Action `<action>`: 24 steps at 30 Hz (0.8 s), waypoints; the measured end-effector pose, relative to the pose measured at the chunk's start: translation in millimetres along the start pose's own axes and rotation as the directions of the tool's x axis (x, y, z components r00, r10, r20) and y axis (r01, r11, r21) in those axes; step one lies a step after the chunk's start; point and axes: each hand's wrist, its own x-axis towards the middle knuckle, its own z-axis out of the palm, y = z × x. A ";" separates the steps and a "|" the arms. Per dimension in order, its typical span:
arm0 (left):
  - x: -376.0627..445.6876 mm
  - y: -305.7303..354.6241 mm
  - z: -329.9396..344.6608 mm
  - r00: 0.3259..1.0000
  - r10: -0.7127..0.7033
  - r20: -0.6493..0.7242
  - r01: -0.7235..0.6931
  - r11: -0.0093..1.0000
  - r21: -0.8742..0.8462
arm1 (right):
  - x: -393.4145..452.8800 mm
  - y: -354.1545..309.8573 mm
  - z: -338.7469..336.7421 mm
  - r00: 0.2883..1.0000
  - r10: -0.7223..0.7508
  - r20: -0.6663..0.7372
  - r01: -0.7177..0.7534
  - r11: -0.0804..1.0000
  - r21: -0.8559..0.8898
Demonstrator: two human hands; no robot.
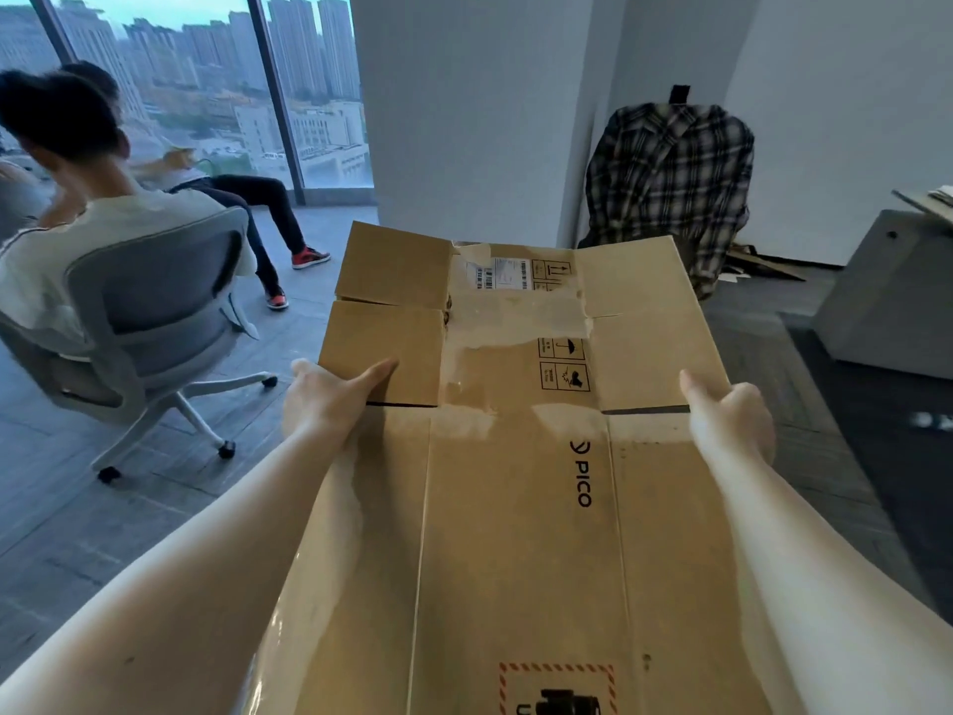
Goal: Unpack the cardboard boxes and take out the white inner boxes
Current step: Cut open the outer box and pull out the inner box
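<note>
Now both hands grip the flattened cardboard box (515, 456): left hand (330, 399) clamps its left edge, thumb on top, right hand (729, 420) pinches the right edge likewise. Box held out front, above the floor. Beyond left, a person sits in a grey office chair (154, 322); a plaid shirt (670, 172) hangs ahead.

Matt brown cardboard box (521, 456) with torn, glossy tape patches; checked cloth shirt (670, 172) behind.
</note>
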 end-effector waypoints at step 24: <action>467.4 -67.0 278.2 0.940 -0.139 0.312 0.057 0.964 0.258 | 249.1 -21.8 415.1 0.952 0.289 -0.102 -0.303 0.940 -0.159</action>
